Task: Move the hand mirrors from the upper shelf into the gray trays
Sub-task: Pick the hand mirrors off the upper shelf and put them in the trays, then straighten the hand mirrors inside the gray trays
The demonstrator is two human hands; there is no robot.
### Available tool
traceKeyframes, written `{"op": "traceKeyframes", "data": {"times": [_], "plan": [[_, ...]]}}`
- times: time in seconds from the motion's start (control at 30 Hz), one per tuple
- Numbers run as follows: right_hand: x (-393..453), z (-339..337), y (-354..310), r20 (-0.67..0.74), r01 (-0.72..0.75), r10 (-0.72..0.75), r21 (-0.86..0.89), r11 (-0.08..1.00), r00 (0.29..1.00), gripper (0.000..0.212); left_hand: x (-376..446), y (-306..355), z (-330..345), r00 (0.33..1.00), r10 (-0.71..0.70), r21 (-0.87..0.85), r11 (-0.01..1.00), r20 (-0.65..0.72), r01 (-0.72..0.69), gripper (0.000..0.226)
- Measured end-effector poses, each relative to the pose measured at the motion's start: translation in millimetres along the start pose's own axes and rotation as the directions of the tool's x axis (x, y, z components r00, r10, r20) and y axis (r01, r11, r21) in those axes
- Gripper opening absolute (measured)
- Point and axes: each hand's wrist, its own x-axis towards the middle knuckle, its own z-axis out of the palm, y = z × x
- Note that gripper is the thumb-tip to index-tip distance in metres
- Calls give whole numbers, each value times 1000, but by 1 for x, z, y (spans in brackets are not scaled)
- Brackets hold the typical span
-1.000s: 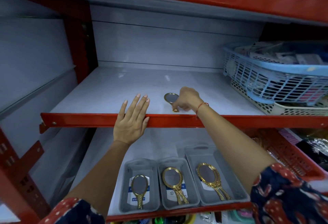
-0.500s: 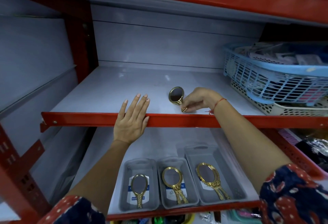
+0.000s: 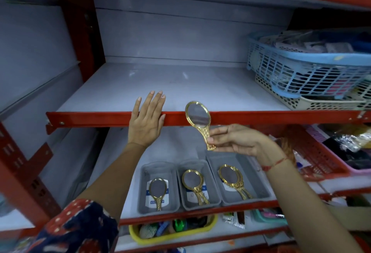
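Note:
My right hand [image 3: 239, 142] grips a gold-framed hand mirror [image 3: 197, 116] by its handle, holding it upright in front of the red edge of the upper shelf [image 3: 104, 119]. My left hand [image 3: 146, 120] rests flat on that edge with its fingers spread. On the lower shelf stand three gray trays side by side. The left tray [image 3: 142, 188] holds one gold mirror [image 3: 158, 191]. Gold mirrors [image 3: 193, 184] lie in the middle tray [image 3: 180, 190], and stacked gold mirrors [image 3: 232, 178] in the right tray [image 3: 259, 184]. The held mirror hangs above the gap between the middle and right trays.
A blue slatted basket [image 3: 305, 68] sits on a cream perforated basket [image 3: 313, 102] at the upper shelf's right. A red basket [image 3: 313, 152] stands right of the trays. Below, a yellow tray [image 3: 172, 232] holds small items. A red upright [image 3: 80, 22] rises at the left.
My right hand has lifted the mirror off the upper shelf and drawn it toward me and down past the shelf edge. My left hand has stayed on the edge.

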Motion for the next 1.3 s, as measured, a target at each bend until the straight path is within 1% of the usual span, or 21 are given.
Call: {"op": "traceKeyframes", "data": {"times": [0.13, 0.23, 0.27, 0.33, 0.4, 0.47, 0.53, 0.57, 0.6, 0.63, 0.67, 0.73, 0.8, 0.83, 0.9, 0.97, 1.07, 1.13, 1.2, 1.27, 1.3], "plan": [[12, 17, 51, 47, -122, 120, 38, 992, 992, 20, -22, 6, -13, 994, -33, -157, 986, 107, 50, 54], [33, 32, 87, 58, -224, 222, 40, 974, 973, 36, -61, 7, -17, 981, -20, -285, 956, 193, 75, 58], [40, 36, 97, 38, -256, 255, 30, 966, 966, 34, -74, 9, -17, 972, -15, -329, 940, 236, 94, 58], [59, 51, 118, 2, -311, 311, 18, 950, 950, 21, -104, 11, -14, 936, -43, -415, 888, 350, 196, 59], [79, 66, 137, -53, -341, 341, 16, 940, 938, 14, -126, 16, -14, 863, -123, -496, 775, 490, 392, 59], [99, 82, 150, -114, -362, 361, 21, 932, 925, 13, -144, 27, -12, 723, -243, -513, 564, 646, 647, 57], [118, 97, 158, -175, -376, 370, -6, 926, 913, 12, -153, 39, -9, 448, -300, -416, 167, 842, 894, 67], [129, 104, 165, -223, -385, 366, -46, 922, 903, 10, -157, 44, -5, 318, -269, -336, -22, 909, 942, 78], [139, 109, 171, -275, -393, 353, -107, 913, 894, 6, -161, 47, 1, 223, -213, -259, -158, 951, 953, 87], [150, 115, 179, -326, -396, 333, -147, 907, 885, 5, -166, 49, 8, 156, -162, -195, -255, 974, 947, 96], [157, 120, 184, -374, -392, 308, -171, 904, 875, 4, -172, 52, 15, 102, -131, -139, -313, 986, 939, 104], [168, 127, 199, -441, -405, 278, -224, 887, 853, 16, -180, 54, 26, 22, -110, -62, -378, 994, 924, 110], [173, 132, 206, -475, -435, 252, -326, 839, 843, 12, -177, 57, 24, -46, -103, -5, -441, 994, 897, 101], [172, 135, 204, -466, -441, 235, -402, 803, 853, 19, -175, 58, 22, -58, -96, 7, -463, 994, 886, 93], [174, 135, 207, -428, -429, 199, -553, 714, 882, 19, -179, 61, 22, -85, -87, 30, -497, 993, 867, 81], [174, 135, 209, -394, -419, 192, -644, 640, 899, 20, -180, 60, 20, -128, -89, 64, -515, 988, 855, 78], [180, 131, 214, -326, -388, 216, -701, 599, 920, 24, -178, 60, 13, -184, -66, 128, -497, 981, 858, 79], [180, 129, 215, -299, -367, 213, -723, 586, 930, 14, -178, 58, 12, -213, -64, 157, -484, 975, 861, 81], [177, 129, 212, -285, -362, 224, -733, 576, 932, 22, -181, 56, 14, -250, -58, 196, -464, 966, 864, 83], [177, 129, 210, -274, -361, 236, -740, 568, 932, 15, -178, 54, 12, -271, -42, 226, -434, 962, 872, 82], [176, 129, 208, -279, -368, 240, -738, 566, 930, 21, -178, 54, 12, -281, -33, 242, -421, 959, 874, 82]]}}
